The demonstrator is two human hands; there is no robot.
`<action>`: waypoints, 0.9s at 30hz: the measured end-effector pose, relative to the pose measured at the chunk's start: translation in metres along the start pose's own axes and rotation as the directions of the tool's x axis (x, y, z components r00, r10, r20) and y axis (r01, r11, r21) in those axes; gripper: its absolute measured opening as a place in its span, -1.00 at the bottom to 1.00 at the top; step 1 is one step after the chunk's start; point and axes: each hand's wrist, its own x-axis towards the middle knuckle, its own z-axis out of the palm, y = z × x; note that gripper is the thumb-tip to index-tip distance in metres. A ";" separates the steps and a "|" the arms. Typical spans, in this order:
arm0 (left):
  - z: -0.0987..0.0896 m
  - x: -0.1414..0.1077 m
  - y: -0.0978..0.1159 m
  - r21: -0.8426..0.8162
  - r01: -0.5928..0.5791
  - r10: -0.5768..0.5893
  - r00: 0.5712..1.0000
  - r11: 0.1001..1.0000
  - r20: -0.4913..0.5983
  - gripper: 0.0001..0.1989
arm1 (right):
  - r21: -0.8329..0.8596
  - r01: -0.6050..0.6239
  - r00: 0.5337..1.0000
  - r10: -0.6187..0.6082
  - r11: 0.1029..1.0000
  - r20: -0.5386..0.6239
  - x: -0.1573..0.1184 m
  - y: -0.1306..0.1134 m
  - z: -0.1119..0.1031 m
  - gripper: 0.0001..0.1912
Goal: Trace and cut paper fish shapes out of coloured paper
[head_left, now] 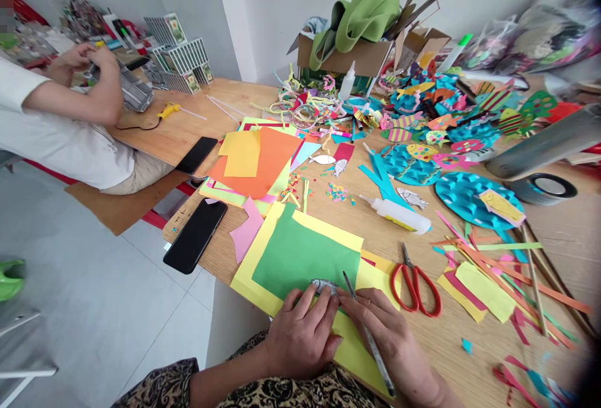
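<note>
My left hand (pixel 303 330) lies with its fingers stretched over a small paper fish cutout (pixel 323 285), pressing it onto a green sheet of paper (pixel 305 251). My right hand (pixel 389 336) has a pen (pixel 373 345) held between its fingers, tilted, with one end pointing up. Its fingertips meet the right edge of the fish cutout. Beneath the green sheet are yellow sheets of paper (pixel 246 276). Red-handled scissors (pixel 414 283) lie to the right of the sheets, blades slightly apart.
A glue bottle (pixel 399 216), paper strips (pixel 507 270) and blue painted discs (pixel 469 198) lie to the right. A black phone (pixel 196 236) sits at the left table edge. Behind are coloured sheets (pixel 270 158) and a cardboard box (pixel 347 57). Another person (pixel 70 126) works at far left.
</note>
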 end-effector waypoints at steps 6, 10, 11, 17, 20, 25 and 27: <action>0.000 -0.001 -0.001 0.013 -0.010 0.010 1.000 1.000 0.028 -0.50 | 0.005 -0.002 1.000 0.002 1.000 0.001 0.000 0.000 0.000 -0.58; -0.001 0.000 -0.001 0.005 -0.005 0.005 1.000 1.000 0.027 -0.51 | 0.004 -0.004 1.000 0.004 1.000 -0.003 0.000 0.000 0.000 -0.59; -0.001 0.000 -0.001 0.004 -0.003 0.003 1.000 1.000 0.029 -0.51 | 0.003 -0.004 1.000 0.004 1.000 -0.003 0.000 0.000 0.000 -0.59; 0.000 -0.001 0.000 -0.003 -0.002 0.002 1.000 1.000 0.024 -0.51 | 0.007 -0.003 1.000 0.003 1.000 0.009 -0.001 0.002 0.001 -0.57; 0.000 -0.001 0.000 0.008 0.000 0.000 0.999 1.000 0.038 -0.51 | 0.011 -0.001 1.000 0.001 1.000 0.006 -0.001 0.001 0.001 -0.57; -0.002 0.000 -0.001 0.020 -0.010 0.009 0.999 1.000 0.037 -0.50 | 0.013 0.002 1.000 -0.002 1.000 -0.005 0.001 0.000 -0.001 -0.59; -0.002 0.001 -0.001 0.023 -0.010 0.009 0.999 1.000 0.036 -0.50 | 0.012 0.005 1.000 -0.005 1.000 -0.008 0.001 -0.001 -0.002 -0.59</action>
